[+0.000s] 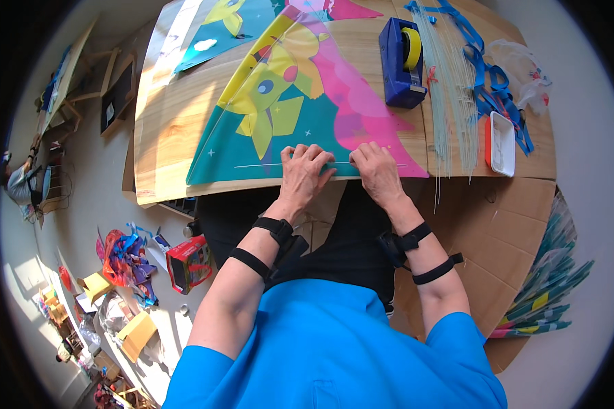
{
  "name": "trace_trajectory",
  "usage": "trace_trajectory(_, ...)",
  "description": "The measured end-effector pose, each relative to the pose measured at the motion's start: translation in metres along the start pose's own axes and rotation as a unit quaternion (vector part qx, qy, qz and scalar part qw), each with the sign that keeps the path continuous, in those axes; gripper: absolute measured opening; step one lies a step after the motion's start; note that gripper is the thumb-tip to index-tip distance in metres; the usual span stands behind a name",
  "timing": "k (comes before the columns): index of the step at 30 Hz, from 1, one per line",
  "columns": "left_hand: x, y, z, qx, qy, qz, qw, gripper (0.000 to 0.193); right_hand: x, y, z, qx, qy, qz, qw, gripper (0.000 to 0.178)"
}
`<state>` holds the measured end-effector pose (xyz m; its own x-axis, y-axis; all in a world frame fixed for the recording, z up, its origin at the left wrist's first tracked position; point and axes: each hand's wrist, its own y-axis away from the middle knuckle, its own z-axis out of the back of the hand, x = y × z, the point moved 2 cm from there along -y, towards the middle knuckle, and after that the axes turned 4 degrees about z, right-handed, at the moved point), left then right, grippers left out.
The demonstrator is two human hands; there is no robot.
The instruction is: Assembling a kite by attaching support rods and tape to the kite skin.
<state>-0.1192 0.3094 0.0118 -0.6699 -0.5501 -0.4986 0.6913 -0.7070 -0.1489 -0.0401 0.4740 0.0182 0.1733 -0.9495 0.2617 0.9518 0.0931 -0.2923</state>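
Observation:
A triangular kite (307, 112) lies on the wooden table in front of me, teal, pink and yellow, printed with a yellow cartoon animal. Across its near edge runs a thin pale rod (256, 166). My left hand (301, 174) has its fingers bent down over the rod, pinching it near the middle of that edge. A short way to the right, my right hand (377, 172) grips the same rod with fingertips pressed together. A bit of the rod shows between both hands; what the fingertips cover is hidden.
Right of the kite stand a blue tape dispenser (401, 68), a bundle of thin rods (450, 95), blue ribbon (481, 68) and a small white tray (503, 146). Another kite (208, 48) lies behind. Cardboard (505, 225) and folded kites (546, 293) are low right; boxes (138, 334) litter the left floor.

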Motion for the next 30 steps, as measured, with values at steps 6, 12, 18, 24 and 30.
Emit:
trace_trajectory(6, 0.009, 0.001, -0.003, -0.021, -0.007, -0.024, 0.999, 0.024, 0.002, -0.002, 0.0, -0.01, 0.049, 0.033, 0.998, 0.006)
trace_trajectory(12, 0.002, 0.002, 0.002, -0.013, 0.023, -0.011, 1.0, 0.029, -0.003, 0.009, -0.01, 0.007, 0.032, 0.03, 0.999, 0.005)
trace_trajectory(18, -0.002, 0.002, -0.001, -0.011, 0.009, 0.007, 1.0, 0.028, -0.003, 0.008, -0.007, 0.012, 0.028, 0.025, 0.999, 0.005)
trace_trajectory(24, 0.005, 0.003, 0.003, 0.008, 0.025, -0.003, 1.0, 0.028, -0.005, 0.008, -0.007, 0.018, 0.019, 0.019, 0.999, 0.005)
trace_trajectory(30, 0.006, 0.003, 0.001, 0.008, 0.021, -0.01, 1.0, 0.03, -0.004, 0.008, -0.007, 0.021, 0.009, 0.02, 1.0, 0.005)
